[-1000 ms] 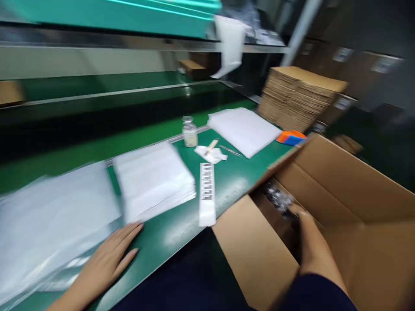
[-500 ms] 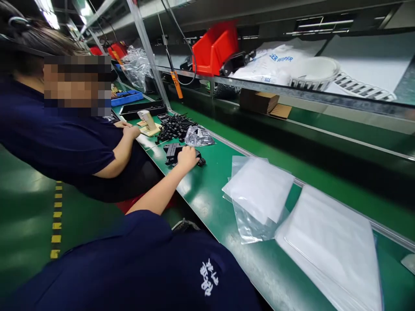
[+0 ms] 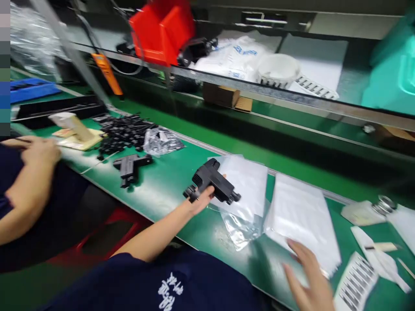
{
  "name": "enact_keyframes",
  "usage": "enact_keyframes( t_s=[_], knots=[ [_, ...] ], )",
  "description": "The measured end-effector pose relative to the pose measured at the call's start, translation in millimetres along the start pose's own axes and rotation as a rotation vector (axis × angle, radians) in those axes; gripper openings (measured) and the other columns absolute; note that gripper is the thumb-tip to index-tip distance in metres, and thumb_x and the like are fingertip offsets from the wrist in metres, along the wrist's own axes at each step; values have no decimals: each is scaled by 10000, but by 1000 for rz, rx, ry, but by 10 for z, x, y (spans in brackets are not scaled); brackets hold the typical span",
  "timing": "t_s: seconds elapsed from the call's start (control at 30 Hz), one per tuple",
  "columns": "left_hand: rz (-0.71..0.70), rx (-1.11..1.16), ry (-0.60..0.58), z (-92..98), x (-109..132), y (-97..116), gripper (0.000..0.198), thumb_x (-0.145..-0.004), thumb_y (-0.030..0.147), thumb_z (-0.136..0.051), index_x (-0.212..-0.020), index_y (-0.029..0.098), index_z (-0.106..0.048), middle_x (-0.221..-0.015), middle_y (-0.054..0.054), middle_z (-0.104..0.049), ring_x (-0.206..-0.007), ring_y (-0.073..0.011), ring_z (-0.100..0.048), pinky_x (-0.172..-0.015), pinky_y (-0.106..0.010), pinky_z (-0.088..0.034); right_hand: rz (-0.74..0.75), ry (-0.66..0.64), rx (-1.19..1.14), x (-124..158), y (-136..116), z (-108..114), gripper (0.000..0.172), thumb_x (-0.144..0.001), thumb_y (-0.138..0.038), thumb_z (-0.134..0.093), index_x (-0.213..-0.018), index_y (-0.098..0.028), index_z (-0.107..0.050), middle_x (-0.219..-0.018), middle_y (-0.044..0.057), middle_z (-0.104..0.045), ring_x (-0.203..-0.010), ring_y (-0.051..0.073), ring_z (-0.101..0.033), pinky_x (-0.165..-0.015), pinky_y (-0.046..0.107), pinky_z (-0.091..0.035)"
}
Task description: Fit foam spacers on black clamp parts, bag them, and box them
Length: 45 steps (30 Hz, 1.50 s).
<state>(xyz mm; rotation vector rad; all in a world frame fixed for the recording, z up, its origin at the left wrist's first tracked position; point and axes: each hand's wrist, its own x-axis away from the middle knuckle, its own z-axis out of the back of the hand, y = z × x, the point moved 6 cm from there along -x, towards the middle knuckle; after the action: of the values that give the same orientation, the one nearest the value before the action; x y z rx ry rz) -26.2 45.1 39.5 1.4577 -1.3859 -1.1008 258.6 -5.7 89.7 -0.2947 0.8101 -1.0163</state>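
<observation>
My left hand is closed around a black T-shaped plastic part, lifted over a stack of clear plastic bags. It has small round knobs at its ends. At the lower right my right hand is spread, holding nothing, near the front edge of a thicker stack of white plastic bags. A similar black part lies on the green bench to the left. Behind it are a heap of small black parts and a clear bag with contents I cannot make out.
A co-worker's hand is at the left, beside a cream-coloured stand. Above the bench runs a shelf with red bins and a tape roll. A bottle and a label sheet lie at the right.
My left hand has lifted one black part off the bench and carried it right, over the bags. My right hand has come into view. The camera has turned right.
</observation>
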Motion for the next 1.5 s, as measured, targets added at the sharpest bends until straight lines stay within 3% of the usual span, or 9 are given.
enact_keyframes(
  t_s=[0.13, 0.3, 0.47, 0.63, 0.73, 0.83, 1.17, 1.33, 1.5],
  knots=[
    [66, 140, -345, -748, 143, -164, 644, -825, 468, -688, -1412, 278, -501, -1512, -94, -446, -1399, -293, -402, -1185, -491, -276, 58, -36, 59, 43, -399, -196, 754, -923, -454, -582, -1552, -330, -185, -1430, 138, -480, -1262, 387, -521, -923, 602, -552],
    [282, 122, -610, -701, 172, -159, 641, -728, 402, -748, -1298, 155, -595, -1267, -154, -644, -1178, -347, -598, -1046, -504, -426, 69, -69, 75, -73, -382, -166, 671, -936, -256, -559, -1527, -330, -248, -1176, 100, -626, -1013, 312, -625, -810, 481, -591],
    [232, -210, -459, -508, 95, -107, 669, -754, 635, -648, -1180, 123, -587, -1130, -134, -651, -1075, -318, -595, -933, -410, -465, 159, -142, 261, 62, -409, -151, 705, -907, -111, -513, -1534, -326, -271, -1158, 113, -613, -1034, 327, -563, -863, 509, -554],
    [90, -438, -300, -493, 163, -35, 668, -760, 703, -590, -1130, 149, -540, -985, -67, -614, -927, -233, -574, -809, -314, -457, -143, -169, -72, 99, -187, -153, 627, -900, -523, -608, -1456, -317, -407, -1376, 116, -491, -1243, 338, -491, -973, 530, -498],
    [53, -516, -318, -441, 221, 64, 677, -717, 701, -625, -1122, 165, -539, -940, -42, -605, -867, -213, -568, -766, -294, -446, -548, -165, -525, 173, 138, -240, 533, -930, -652, -448, -1210, -228, -611, -859, 67, -653, -716, 213, -635, -631, 348, -552],
    [20, -617, -358, -403, 234, 135, 701, -675, 651, -693, -1169, 176, -545, -1060, -59, -620, -955, -241, -577, -846, -316, -444, -767, -201, -875, 241, 279, -427, 466, -903, -644, -508, -926, -198, -644, -532, -37, -495, -416, 121, -419, -422, 249, -392],
    [380, -34, -247, -452, 103, -341, 704, -725, 682, -675, -1129, 114, -574, -1036, -122, -667, -985, -265, -615, -862, -344, -462, -13, -103, -143, -11, -108, -88, 280, -1001, -275, -461, -1262, -268, -564, -1136, 101, -608, -1082, 258, -585, -936, 466, -519],
    [70, -277, -361, -487, 153, -33, 822, -631, 499, -845, -1300, 196, -476, -1227, -117, -612, -1155, -303, -581, -993, -386, -445, -197, -37, -184, 135, 192, -85, 357, -968, -259, -542, -1322, -288, -504, -1185, 90, -574, -1075, 240, -597, -866, 413, -566],
    [-502, -626, -612, -631, 326, 360, 607, -850, 285, -681, -1384, 258, -394, -1287, -115, -618, -1224, -256, -573, -1092, -443, -395, -143, 106, -150, 244, 229, -64, 343, -934, -207, -599, -1263, -296, -565, -1136, 71, -615, -1038, 230, -617, -776, 361, -578]
  ],
)
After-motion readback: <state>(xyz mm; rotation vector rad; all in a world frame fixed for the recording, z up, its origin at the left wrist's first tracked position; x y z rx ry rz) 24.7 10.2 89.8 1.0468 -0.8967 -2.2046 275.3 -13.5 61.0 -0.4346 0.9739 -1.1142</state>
